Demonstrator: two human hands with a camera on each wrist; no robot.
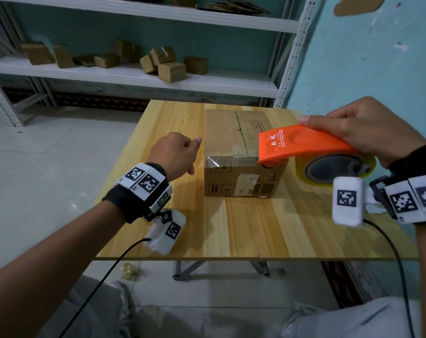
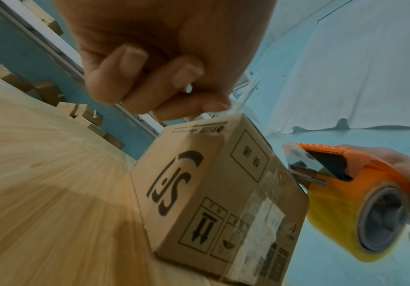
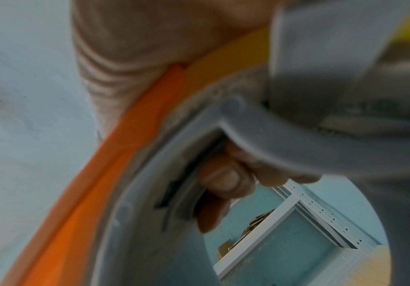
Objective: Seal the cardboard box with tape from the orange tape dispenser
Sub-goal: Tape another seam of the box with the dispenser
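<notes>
A brown cardboard box [image 1: 241,152] stands in the middle of the wooden table [image 1: 231,228]. A strip of clear tape [image 1: 231,160] lies across its near top edge, running from the left corner to the dispenser's mouth. My right hand [image 1: 368,132] grips the orange tape dispenser [image 1: 304,145] from above, its front end over the box's near right corner. The yellowish tape roll [image 1: 336,169] hangs off the box's right side. My left hand [image 1: 177,152] hovers just left of the box with fingers [image 2: 165,77] curled in. Whether it touches the tape end, I cannot tell.
A white metal shelf [image 1: 134,76] behind the table holds several small cardboard boxes [image 1: 170,69]. A teal wall [image 1: 365,69] stands close on the right. Bare tabletop lies in front of and left of the box. Wrist cables hang past the table's front edge.
</notes>
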